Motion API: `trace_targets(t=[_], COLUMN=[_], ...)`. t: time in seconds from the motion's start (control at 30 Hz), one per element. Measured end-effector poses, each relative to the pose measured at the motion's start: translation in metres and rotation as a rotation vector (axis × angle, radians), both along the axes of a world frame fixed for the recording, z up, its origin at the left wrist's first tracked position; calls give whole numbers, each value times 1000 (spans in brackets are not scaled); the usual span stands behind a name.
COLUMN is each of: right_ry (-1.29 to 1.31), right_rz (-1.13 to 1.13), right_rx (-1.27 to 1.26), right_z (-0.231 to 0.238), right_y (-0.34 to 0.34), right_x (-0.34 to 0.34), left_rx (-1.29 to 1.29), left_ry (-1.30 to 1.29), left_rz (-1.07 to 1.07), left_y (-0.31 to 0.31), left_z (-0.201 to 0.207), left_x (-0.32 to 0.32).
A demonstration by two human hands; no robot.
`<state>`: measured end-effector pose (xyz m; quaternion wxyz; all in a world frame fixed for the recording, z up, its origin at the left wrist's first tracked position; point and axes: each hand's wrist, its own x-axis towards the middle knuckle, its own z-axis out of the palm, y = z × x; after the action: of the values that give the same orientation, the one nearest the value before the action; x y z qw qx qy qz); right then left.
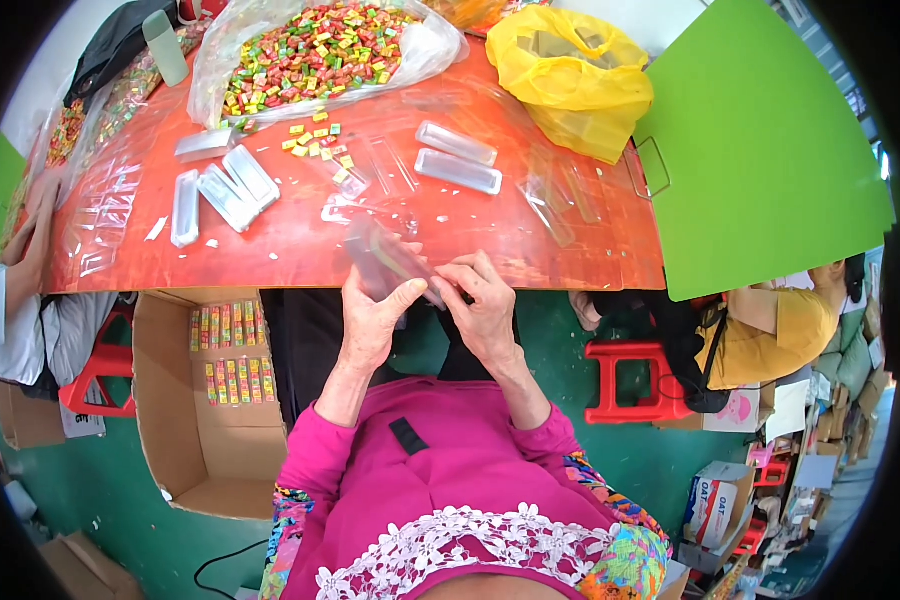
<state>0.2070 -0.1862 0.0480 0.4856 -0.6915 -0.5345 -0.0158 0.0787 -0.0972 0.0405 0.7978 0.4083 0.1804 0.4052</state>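
Both hands, left hand point(370, 320) and right hand point(485, 310), pinch one clear plastic case point(390, 262), fingers clamped together.

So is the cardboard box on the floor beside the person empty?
No. The cardboard box holds two rows of filled clear packs of coloured candies stacked against its far wall.

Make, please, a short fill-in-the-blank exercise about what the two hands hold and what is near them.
1. Both hands, left hand and right hand, hold a clear plastic ____.
2. The table top is ____ in colour.
3. The cardboard box stands on the person's ____ side.
4. The bag near the green board is ____.

Missing words: tray; red; left; yellow
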Motion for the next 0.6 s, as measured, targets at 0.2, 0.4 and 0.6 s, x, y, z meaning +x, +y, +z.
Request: trace_targets(t=[0.2, 0.4, 0.6], right_ry=[197, -384, -24], right_rz=[-26, -195, 181], right_rx=[-81, -77, -165], right_z=[8, -9, 14], right_y=[-3, 3, 2], right_x=[24, 90, 30], left_rx=[-15, -23, 2], left_ry=[95, 67, -16], left_rz=[99, 57, -8], left_y=[14, 9, -7], left_z=[-13, -4, 5], left_x=[-7, -15, 2])
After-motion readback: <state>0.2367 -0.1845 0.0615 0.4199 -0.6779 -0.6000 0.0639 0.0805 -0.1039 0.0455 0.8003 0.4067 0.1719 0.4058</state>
